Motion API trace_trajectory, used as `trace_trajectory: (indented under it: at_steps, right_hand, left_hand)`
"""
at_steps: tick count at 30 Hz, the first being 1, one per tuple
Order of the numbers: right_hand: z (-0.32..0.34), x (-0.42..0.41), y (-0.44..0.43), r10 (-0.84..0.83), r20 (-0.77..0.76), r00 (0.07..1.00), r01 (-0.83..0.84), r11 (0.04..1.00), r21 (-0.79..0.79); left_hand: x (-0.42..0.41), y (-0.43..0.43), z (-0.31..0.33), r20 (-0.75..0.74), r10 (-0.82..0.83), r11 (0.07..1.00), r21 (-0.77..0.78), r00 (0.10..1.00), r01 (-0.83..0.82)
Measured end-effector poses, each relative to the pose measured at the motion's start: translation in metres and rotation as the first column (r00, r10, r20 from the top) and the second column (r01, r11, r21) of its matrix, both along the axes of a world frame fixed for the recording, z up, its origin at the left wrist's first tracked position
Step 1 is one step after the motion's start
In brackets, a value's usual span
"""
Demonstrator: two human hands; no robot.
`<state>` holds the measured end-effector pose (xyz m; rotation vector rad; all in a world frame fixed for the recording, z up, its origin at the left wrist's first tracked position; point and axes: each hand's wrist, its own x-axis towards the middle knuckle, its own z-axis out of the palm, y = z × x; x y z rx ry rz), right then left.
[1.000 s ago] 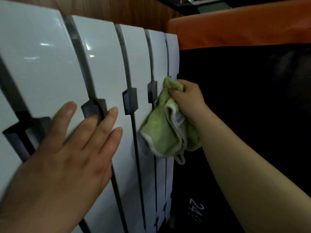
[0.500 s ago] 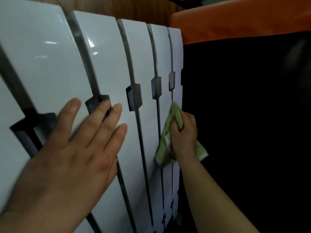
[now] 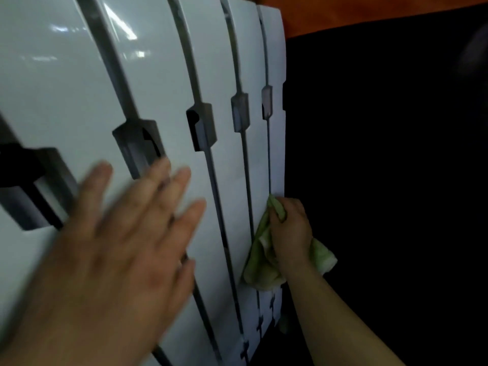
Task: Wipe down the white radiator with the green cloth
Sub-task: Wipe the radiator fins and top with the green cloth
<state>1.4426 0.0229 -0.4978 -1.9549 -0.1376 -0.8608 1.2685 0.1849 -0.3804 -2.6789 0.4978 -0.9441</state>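
The radiator (image 3: 66,88) is big and white, with tall panels side by side. A black surface (image 3: 383,180) stands just to its right. The left hand (image 3: 118,254) lies flat on the panels, fingers spread wide. The right hand (image 3: 291,231) squeezes the green cloth (image 3: 260,262), bunched up and pressed on the last panel, low down.

Single head-worn wide-angle view, very near the white radiator (image 3: 163,75), looking obliquely along its panels, nearest panels large at left of the frame, left hand (image 3: 118,260) looming lower left, right hand (image 3: 291,231) gripping the green cloth (image 3: 260,262) smaller at lower centre-right
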Motion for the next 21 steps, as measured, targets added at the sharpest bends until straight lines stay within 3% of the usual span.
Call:
trace_trajectory:
  at_steps: [2, 5, 8, 11, 13, 15, 21]
  right_hand:
    - [-0.029, -0.005, 0.007, -0.023, -0.049, 0.999, 0.024, 0.999, 0.023]
    - [-0.058, -0.008, 0.011, 0.006, -0.116, 0.993, 0.001, 0.998, 0.061]
    - [-0.064, -0.006, 0.004, 0.025, -0.097, 0.995, -0.030, 0.999, -0.041]
    - [-0.066, -0.009, -0.007, 0.061, -0.163, 0.985, -0.077, 0.993, -0.093]
    - [-0.071, -0.011, -0.013, 0.128, -0.275, 0.953, -0.147, 0.988, -0.051]
    - [-0.079, -0.009, -0.013, 0.171, -0.294, 0.940, -0.172, 0.985, 0.023]
    - [-0.123, -0.013, 0.004, 0.064, -0.281, 0.958, -0.034, 0.993, 0.112]
  left_hand:
    - [0.001, -0.005, -0.021, 0.020, -0.015, 0.990, 0.140, 1.000, 0.012]
    - [-0.013, 0.000, -0.066, -0.085, 0.033, 0.973, 0.230, 0.996, -0.013]
    - [-0.009, 0.009, -0.092, -0.057, 0.064, 0.945, 0.323, 0.996, -0.043]
    - [-0.006, 0.006, -0.100, -0.024, 0.047, 0.964, 0.264, 0.999, -0.039]
    - [-0.009, -0.001, -0.102, -0.037, 0.091, 0.970, 0.228, 0.995, -0.080]
    - [-0.009, -0.002, -0.107, -0.018, 0.096, 0.971, 0.223, 0.995, -0.090]
    - [-0.003, 0.009, -0.114, -0.094, 0.116, 0.968, 0.233, 0.989, -0.092]
